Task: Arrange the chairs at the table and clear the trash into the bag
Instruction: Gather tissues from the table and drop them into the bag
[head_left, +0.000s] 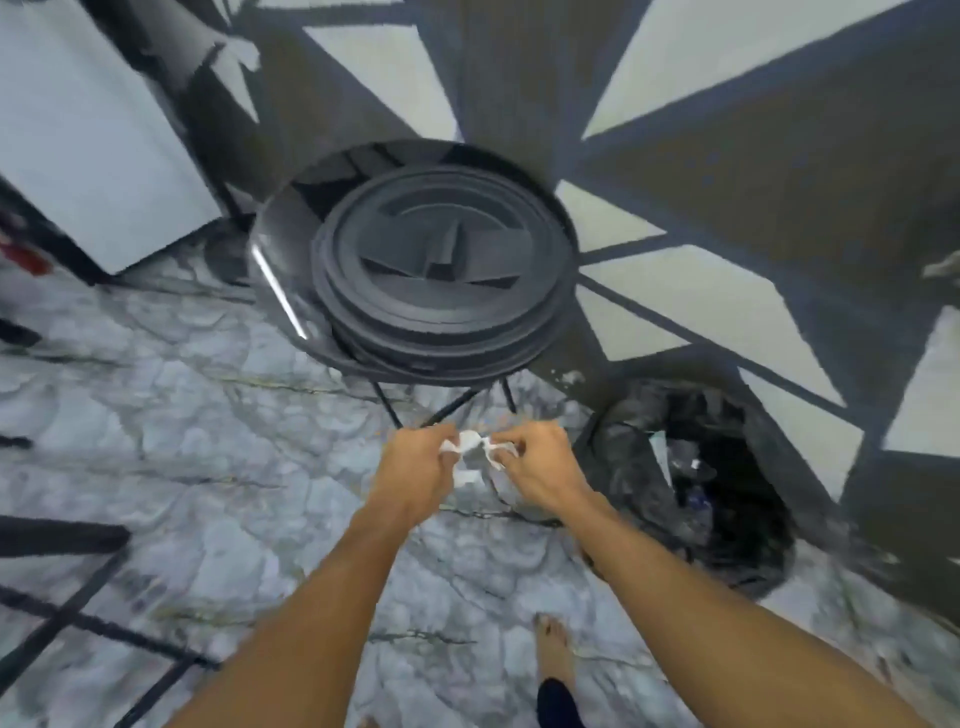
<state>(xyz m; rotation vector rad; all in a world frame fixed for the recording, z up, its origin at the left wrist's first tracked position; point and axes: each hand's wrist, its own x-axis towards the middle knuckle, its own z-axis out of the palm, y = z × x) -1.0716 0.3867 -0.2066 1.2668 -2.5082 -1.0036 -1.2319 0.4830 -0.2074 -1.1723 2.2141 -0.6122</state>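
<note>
A crumpled white scrap of paper (470, 457) is stretched between both my hands in the middle of the view. My left hand (418, 467) pinches its left end and my right hand (537, 462) pinches its right end. To the right of my hands, an open black trash bag (639, 467) sits on the floor with some litter inside. Just beyond my hands stands a round black glass table (280, 270) on thin black legs, with a stack of dark round discs on it.
The floor is grey marble tile. A grey and white patterned rug (727, 208) lies under the table and bag. Black chair legs (67, 597) cross the lower left. A white panel (88, 135) leans at the upper left. My bare foot (556, 649) is near the bottom.
</note>
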